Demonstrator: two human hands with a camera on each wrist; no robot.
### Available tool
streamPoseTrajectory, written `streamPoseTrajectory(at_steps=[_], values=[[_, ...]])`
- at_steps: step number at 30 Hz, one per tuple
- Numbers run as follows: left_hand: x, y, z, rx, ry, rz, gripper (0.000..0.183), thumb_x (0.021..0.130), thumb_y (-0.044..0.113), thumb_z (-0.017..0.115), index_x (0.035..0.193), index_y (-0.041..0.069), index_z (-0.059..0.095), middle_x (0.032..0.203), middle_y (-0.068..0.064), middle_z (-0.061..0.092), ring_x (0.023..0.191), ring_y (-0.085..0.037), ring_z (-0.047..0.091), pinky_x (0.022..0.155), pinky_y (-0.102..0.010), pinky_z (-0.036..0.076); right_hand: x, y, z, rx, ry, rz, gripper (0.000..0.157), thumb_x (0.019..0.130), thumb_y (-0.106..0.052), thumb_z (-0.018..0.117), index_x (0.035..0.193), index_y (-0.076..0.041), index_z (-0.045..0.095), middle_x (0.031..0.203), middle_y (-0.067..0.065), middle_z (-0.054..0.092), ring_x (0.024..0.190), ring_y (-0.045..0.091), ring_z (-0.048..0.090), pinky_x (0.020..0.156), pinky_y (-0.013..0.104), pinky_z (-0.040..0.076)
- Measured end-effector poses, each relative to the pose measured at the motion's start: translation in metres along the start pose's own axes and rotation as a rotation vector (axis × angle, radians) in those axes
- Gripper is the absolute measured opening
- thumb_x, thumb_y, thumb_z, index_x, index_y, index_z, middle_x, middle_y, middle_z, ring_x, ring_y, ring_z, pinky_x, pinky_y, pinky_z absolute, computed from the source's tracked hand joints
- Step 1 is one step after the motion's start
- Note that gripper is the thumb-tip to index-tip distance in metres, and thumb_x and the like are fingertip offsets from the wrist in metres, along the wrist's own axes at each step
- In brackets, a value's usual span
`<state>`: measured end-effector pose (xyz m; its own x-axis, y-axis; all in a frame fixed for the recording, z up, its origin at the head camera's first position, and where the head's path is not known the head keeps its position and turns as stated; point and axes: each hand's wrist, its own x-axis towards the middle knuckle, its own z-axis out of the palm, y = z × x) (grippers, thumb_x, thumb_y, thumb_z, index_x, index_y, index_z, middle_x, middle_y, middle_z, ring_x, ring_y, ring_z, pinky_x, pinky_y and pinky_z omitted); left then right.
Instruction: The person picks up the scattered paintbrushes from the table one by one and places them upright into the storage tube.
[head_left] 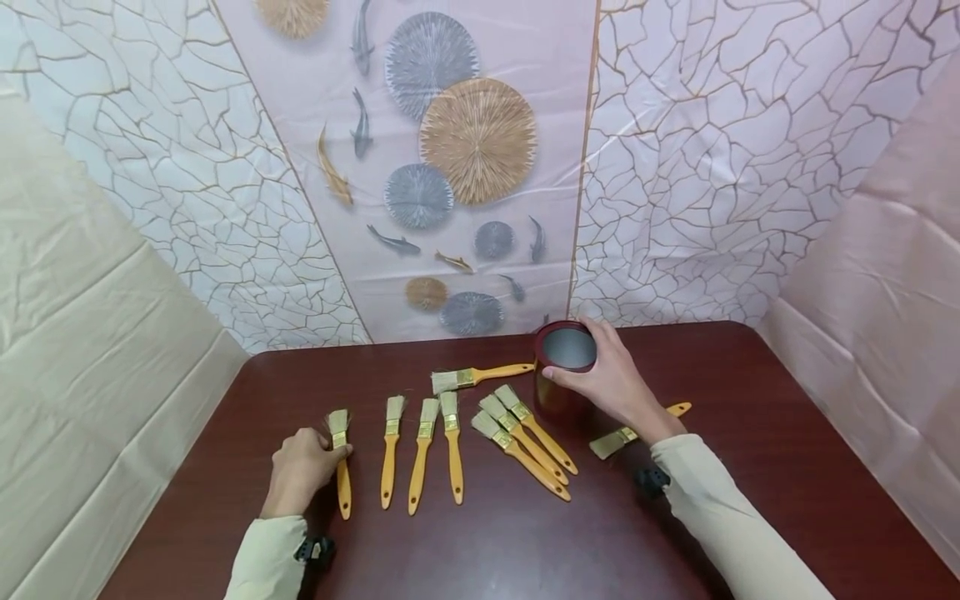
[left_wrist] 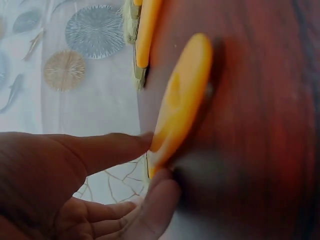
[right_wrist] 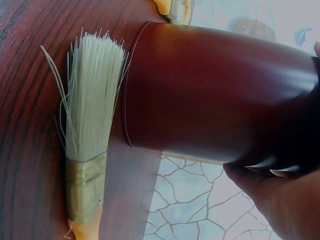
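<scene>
At the left of the table my left hand (head_left: pixel 300 467) pinches a paintbrush (head_left: pixel 343 492) with a yellow handle and pale bristles; its bristles point away from me. In the left wrist view, thumb and finger meet around the handle (left_wrist: pixel 185 95). My right hand (head_left: pixel 618 379) grips a dark red cylindrical container (head_left: pixel 549 396) near its rim, thumb in front and fingers on the far side. The container stands upright, its grey inside visible from above. Beside its base lies another paintbrush (right_wrist: pixel 92 110), partly hidden under my right wrist in the head view.
Between the hands lie three paintbrushes in a loose row, including a middle one (head_left: pixel 420 458), and a fanned group of three (head_left: pixel 525 437). One more brush (head_left: pixel 487 373) lies crosswise behind them, its handle end near the container. A patterned cloth (head_left: pixel 480 250) hangs behind the table (head_left: pixel 480 550).
</scene>
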<state>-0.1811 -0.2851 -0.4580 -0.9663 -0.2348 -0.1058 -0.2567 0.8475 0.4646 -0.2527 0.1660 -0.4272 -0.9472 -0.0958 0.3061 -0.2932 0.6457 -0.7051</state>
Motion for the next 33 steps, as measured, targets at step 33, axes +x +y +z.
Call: streamPoseTrajectory(at_steps=[33], values=[[0.000,0.020,0.013,-0.210,0.017,0.065,0.025,0.099,0.030,0.076,0.099,0.005,0.072,0.081,-0.002,0.072,0.063,-0.018,0.062,0.057,-0.034,0.048,0.004,-0.015,0.022,0.059,-0.046,0.012,0.108,0.081,-0.058,0.088,0.164,-0.016,0.034,0.161,0.017,0.037,0.129,0.036,0.052,0.093,0.055,0.057]])
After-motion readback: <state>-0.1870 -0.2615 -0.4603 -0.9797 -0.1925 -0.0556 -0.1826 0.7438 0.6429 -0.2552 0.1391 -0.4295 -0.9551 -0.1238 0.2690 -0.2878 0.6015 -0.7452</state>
